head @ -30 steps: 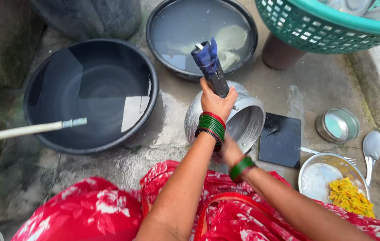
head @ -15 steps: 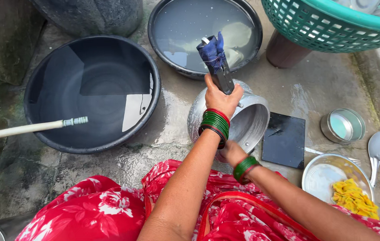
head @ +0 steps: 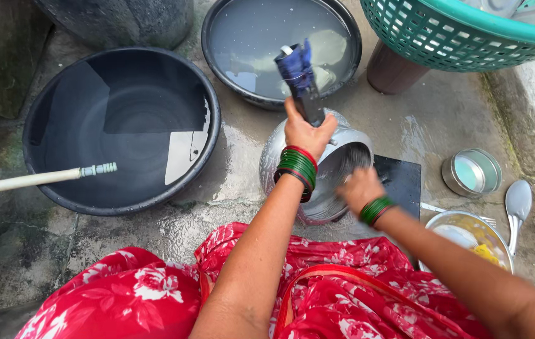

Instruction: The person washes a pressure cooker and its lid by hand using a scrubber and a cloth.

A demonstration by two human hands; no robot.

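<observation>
Right now I have the metal pot (head: 317, 169) tipped on its side on the wet concrete, just in front of my knees. My left hand (head: 305, 133) is wrapped tight around the pot's dark handle (head: 308, 103), which has a blue rag (head: 295, 63) tied near its end. My right hand (head: 358, 186) is at the pot's mouth, fingers curled; what it pinches I cannot tell. Beside the pot lie a black tile (head: 399, 182), a steel bowl (head: 468, 235) and a spoon (head: 517, 204); beyond it, two dark water basins (head: 123, 125). I judge a wet grip could slip and roll the pot onto the tile.
</observation>
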